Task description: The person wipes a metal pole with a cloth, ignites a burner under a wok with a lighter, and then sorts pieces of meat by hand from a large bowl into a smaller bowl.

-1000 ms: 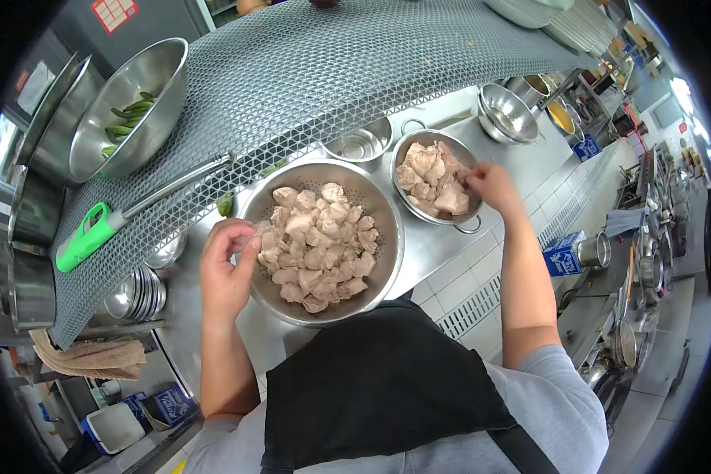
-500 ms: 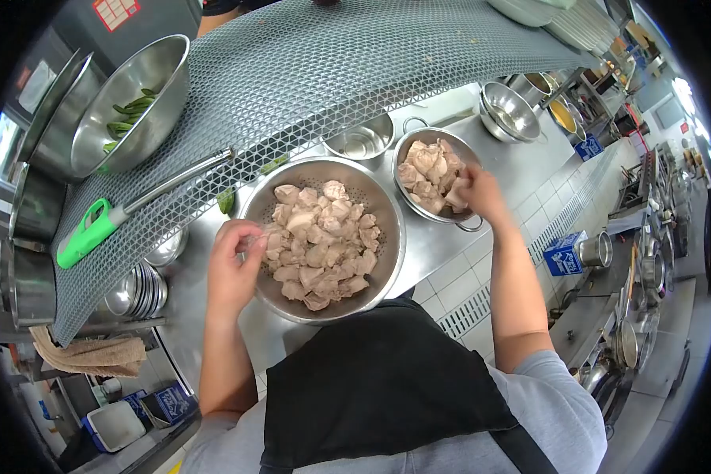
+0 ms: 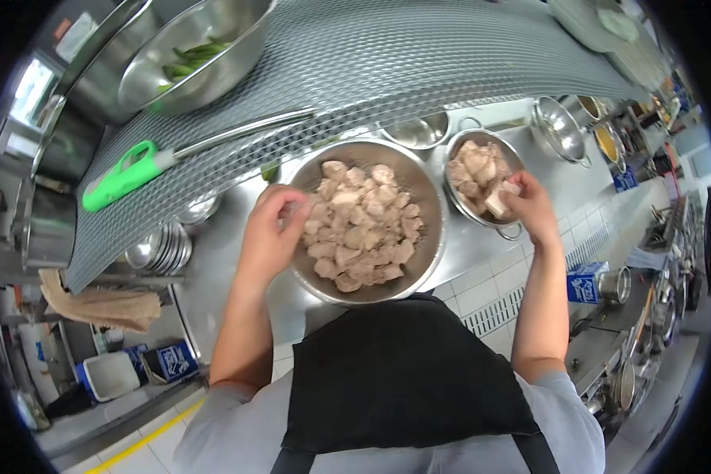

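A large perforated steel bowl [image 3: 428, 257] stands on the worktop before me, with many pale chunks of cooked-looking meat [image 3: 359, 229] in it. My left hand [image 3: 275, 225] hovers at its left rim, thumb and fingers curled close together; whatever may lie between them is too small to make out. To the right is a smaller steel colander with loop handles [image 3: 453, 195], also holding pale meat pieces [image 3: 475, 164]. Over its right side, my right hand [image 3: 536, 207] pinches a piece of meat [image 3: 501, 199] between thumb and fingers.
A mesh-covered shelf [image 3: 387, 55] crosses above the worktop, bearing a green-handled tool [image 3: 130, 175] and a steel bowl [image 3: 237, 75] of green peppers. Behind the colanders sits a steel pan [image 3: 419, 133]. Nested steel bowls [image 3: 557, 130] stand to the right, stacked bowls [image 3: 162, 249] lower left.
The view has shifted, so the worktop things appear farther right and higher. My right hand has lifted slightly and a meat piece now shows in its fingers. My left hand stays by the large bowl's rim.
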The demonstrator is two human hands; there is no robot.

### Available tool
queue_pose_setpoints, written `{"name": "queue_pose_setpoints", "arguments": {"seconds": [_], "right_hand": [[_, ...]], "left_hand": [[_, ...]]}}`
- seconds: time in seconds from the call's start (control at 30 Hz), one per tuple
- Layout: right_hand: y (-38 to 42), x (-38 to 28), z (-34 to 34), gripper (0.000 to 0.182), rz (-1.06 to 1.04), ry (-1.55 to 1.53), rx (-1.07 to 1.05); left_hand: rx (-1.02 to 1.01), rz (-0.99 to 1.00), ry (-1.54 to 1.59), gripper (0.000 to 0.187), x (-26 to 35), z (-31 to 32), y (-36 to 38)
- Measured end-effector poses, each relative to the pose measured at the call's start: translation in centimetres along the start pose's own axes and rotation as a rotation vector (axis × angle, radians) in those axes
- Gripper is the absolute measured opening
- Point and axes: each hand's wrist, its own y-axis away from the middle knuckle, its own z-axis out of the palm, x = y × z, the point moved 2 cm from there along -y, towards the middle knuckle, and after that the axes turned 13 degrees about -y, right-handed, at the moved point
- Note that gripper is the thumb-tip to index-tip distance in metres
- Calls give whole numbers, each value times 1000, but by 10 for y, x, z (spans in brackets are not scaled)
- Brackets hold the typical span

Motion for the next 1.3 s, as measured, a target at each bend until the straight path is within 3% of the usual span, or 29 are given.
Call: {"name": "queue_pose_setpoints", "arguments": {"seconds": [0.13,0.33,0.47,0.57,0.6,0.67,0.73,0.83,1.0,1.07,1.2,1.3], "right_hand": [[5,-7,19,15,-3,-147,-50],[20,-23,49,17,157,-157,-135],[26,-22,72,21,120,-126,-333],[37,-42,98,35,151,-438,-445],[34,-39,97,35,150,-439,-443],[26,-24,90,33,1,-87,-285],[27,-9,83,31,0,-79,-272],[44,-6,84,28,37,-44,-318],[76,14,97,22,176,-18,-409],[86,10,103,20,167,-21,-383],[97,18,101,20,126,-19,-324],[108,36,99,21,86,-87,-300]], "left_hand": [[26,40,-11,14,-7,-5,-2],[50,-1,36,14,-9,-9,-2],[32,-28,70,15,-10,-9,-2],[-15,-134,85,18,-15,-12,-2],[-49,-217,96,19,-19,-14,-2],[-33,-209,107,19,-21,-20,-2],[-20,-197,121,19,-22,-22,-3],[-21,-153,17,19,-20,-16,0],[-205,174,-85,23,15,35,16],[-427,406,-267,31,22,59,34],[-509,460,-412,38,16,83,45],[-452,368,-420,44,14,73,36]]}}
